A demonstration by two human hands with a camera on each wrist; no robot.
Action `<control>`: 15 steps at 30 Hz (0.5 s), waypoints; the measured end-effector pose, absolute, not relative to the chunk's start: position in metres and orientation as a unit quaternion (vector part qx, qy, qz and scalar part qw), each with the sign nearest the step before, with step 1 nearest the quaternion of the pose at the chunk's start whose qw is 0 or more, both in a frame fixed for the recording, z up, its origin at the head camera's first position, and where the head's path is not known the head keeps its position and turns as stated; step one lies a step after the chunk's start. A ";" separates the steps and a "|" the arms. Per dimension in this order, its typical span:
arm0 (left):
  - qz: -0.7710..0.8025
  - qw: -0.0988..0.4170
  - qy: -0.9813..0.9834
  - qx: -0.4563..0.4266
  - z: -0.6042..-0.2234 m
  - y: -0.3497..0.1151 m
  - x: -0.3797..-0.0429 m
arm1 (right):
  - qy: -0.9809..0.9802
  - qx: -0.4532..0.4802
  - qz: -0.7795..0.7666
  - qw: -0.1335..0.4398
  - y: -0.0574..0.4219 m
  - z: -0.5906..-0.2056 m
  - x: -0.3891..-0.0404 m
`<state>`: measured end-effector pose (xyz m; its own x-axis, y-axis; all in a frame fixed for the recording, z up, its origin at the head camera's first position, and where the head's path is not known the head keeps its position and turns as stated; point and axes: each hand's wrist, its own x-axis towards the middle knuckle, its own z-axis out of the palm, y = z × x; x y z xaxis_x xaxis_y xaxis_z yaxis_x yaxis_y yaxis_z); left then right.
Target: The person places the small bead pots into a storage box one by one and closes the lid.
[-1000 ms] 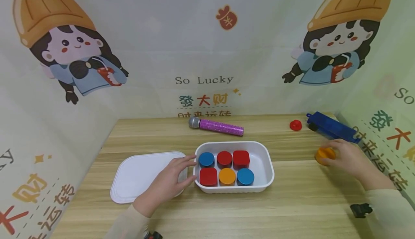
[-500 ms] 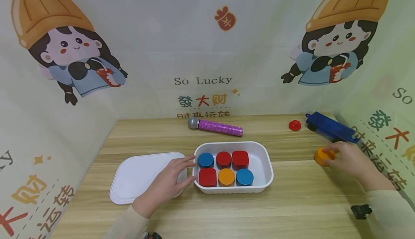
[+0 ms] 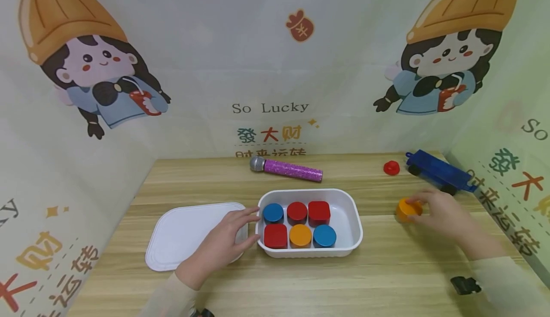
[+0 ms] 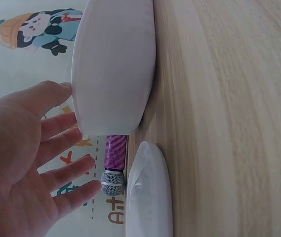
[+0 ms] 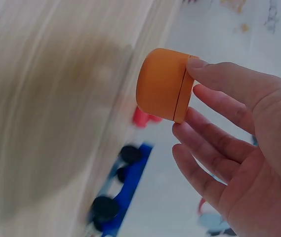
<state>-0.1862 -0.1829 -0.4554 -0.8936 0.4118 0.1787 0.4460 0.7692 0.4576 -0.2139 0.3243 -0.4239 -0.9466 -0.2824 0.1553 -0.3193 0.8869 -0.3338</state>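
Note:
My right hand (image 3: 444, 219) pinches a small round orange jar (image 3: 405, 211) by its lid end, thumb on one side and fingers on the other. In the right wrist view the jar (image 5: 161, 85) appears held off the table. At the left end of a white plastic box (image 3: 348, 224), my left hand (image 3: 216, 243) touches the rim with extended fingers. Inside the box stand red, blue and orange jars in two rows, such as an orange one (image 3: 300, 235) and a blue one (image 3: 324, 236). Bare floor shows at the box's right end.
A white lid (image 3: 180, 236) lies left of the box, partly under my left forearm. Behind the box lies a purple toy microphone (image 3: 290, 169). A small red piece (image 3: 391, 167) and a blue toy vehicle base with black wheels (image 3: 438, 170) are at the back right.
My right hand has moved left with the orange jar, away from the blue vehicle base. My left hand stays at the box rim.

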 end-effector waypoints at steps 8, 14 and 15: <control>-0.249 0.030 -0.941 -0.227 -0.454 -0.182 -0.186 | -0.964 0.195 0.168 0.072 0.282 -0.405 -0.209; -0.251 0.042 -0.938 -0.235 -0.455 -0.182 -0.186 | -0.960 0.206 0.173 0.073 0.255 -0.387 -0.204; -0.252 0.043 -0.938 -0.236 -0.455 -0.183 -0.186 | -0.960 0.206 0.177 0.071 0.251 -0.385 -0.203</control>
